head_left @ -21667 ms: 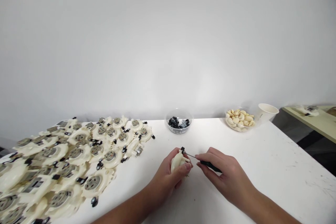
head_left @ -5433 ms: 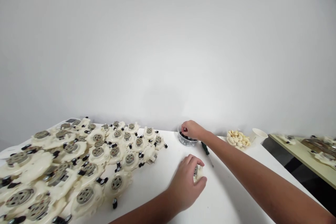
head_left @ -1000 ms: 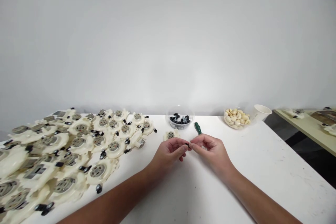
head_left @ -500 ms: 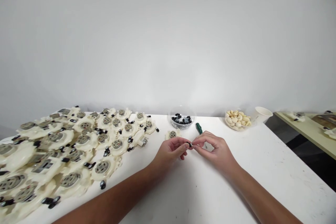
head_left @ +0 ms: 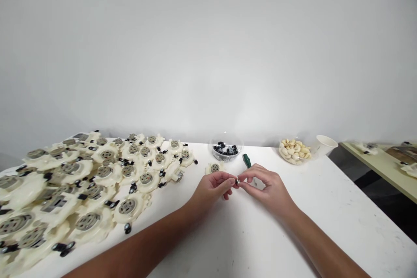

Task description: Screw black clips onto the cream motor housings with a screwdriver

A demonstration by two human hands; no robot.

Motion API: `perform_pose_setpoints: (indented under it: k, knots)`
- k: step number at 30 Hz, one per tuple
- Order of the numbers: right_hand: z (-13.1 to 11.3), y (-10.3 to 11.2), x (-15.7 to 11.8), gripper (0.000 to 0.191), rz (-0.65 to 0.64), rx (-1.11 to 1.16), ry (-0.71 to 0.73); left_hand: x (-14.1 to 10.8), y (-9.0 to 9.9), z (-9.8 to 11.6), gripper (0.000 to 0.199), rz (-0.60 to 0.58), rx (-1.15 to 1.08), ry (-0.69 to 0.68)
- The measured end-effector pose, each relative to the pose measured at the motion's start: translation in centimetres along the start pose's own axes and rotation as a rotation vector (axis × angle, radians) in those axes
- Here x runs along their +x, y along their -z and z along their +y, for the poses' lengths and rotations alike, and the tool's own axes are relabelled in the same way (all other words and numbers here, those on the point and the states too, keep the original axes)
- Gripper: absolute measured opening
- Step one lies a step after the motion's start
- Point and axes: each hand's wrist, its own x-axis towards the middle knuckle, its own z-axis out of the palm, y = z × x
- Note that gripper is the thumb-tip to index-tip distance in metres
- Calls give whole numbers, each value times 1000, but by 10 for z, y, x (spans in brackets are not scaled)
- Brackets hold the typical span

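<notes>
Between finger and thumb, my left hand (head_left: 216,186) pinches a small black plastic piece (head_left: 237,180). My right hand (head_left: 263,181) meets it from the other side, its fingertips closed on a tiny shiny bit at the piece's end, perhaps a screw. Just behind my hands lies a cream plastic housing (head_left: 215,167) with a grey round grille, partly hidden by my left fingers. A green-handled tool (head_left: 246,160), its working end covered by my right hand, rests on the white table (head_left: 260,234). Beyond it stands a clear bowl (head_left: 226,156) with black pieces and shiny screws.
Many cream housings (head_left: 127,206) with grey grilles and black fittings crowd the table's left side. At the back right are a clear bowl of pale rounded pieces (head_left: 295,151) and a white cup (head_left: 325,145). A yellowish side table (head_left: 378,163) stands past the right edge, against the wall side.
My hands stay together in almost the same place. The right fingertips have shifted slightly on the small piece, and the view has moved a little.
</notes>
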Motion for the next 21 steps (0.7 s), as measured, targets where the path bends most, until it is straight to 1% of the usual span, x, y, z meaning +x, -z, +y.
perform_pose_setpoints:
  k: [5,11,17,21]
  knots:
    - [1,2,2,9,-21,19,40,0,-1,-1,33,-9,8,-7]
    - [2,3,1,7,-22,12,11,2,0,-4,33,-23,5,-12]
    - [6,3,0,6,-27,-2,-28,1,-1,-3,32,-12,7,-15]
    - [7,3,0,5,-27,3,-26,1,-1,-2,32,-10,24,-1]
